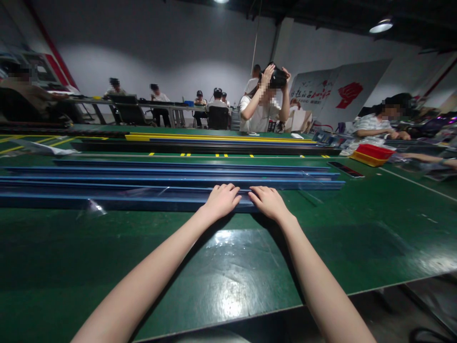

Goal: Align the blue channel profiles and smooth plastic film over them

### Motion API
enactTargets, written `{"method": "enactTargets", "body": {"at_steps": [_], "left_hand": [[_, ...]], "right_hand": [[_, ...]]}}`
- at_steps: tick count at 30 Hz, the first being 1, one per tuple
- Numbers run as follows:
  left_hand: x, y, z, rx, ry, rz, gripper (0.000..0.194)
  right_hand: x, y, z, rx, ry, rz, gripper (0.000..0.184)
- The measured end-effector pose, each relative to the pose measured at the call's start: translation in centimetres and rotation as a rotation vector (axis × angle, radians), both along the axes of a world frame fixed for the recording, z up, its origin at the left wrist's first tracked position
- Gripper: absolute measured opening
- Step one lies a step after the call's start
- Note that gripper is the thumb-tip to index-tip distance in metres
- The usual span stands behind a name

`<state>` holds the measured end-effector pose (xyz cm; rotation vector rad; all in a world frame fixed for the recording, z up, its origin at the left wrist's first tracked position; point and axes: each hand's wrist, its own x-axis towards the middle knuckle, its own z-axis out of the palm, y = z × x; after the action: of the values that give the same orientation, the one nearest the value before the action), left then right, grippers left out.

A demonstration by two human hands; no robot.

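Note:
A long blue channel rail [160,202] lies lengthwise across the green table, its right end under my hands. My left hand [222,199] curls its fingers over the rail a little short of that end. Just to the right, my right hand [268,201] bends its fingers over the rail's end, with a small gap between the two hands. Behind this rail, more blue rails [178,176] run parallel to it. A scrap of clear plastic film [95,206] lies against the near rail's front side, left of my hands.
Yellow [214,137] and black rails [214,146] lie farther back. To the right are a phone [345,169] and stacked red [374,151] and yellow trays. A person [262,112] across the table holds a black headset with both hands; another sits at the right.

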<state>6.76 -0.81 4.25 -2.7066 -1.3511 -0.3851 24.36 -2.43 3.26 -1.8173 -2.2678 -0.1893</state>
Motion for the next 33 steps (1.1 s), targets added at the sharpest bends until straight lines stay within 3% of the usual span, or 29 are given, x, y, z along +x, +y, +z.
{"method": "enactTargets", "body": {"at_steps": [7, 17, 23, 33], "left_hand": [[-0.1, 0.5, -1.1, 0.030, -0.033, -0.060, 0.038], [0.1, 0.6, -1.3, 0.041, -0.061, -0.094, 0.039], [-0.1, 1.2, -1.3, 0.037, -0.121, -0.111, 0.037], [-1.1, 1.4, -0.9, 0.068, -0.035, 0.018, 0.033]], "right_hand": [[0.1, -0.4, 0.5, -0.034, -0.031, -0.050, 0.043], [-0.8, -0.2, 0.0, 0.047, -0.026, -0.015, 0.042], [-1.0, -0.1, 0.1, 0.021, 0.011, 0.024, 0.041], [1.9, 0.2, 0.7, -0.070, 0.015, -0.112, 0.035]]}}
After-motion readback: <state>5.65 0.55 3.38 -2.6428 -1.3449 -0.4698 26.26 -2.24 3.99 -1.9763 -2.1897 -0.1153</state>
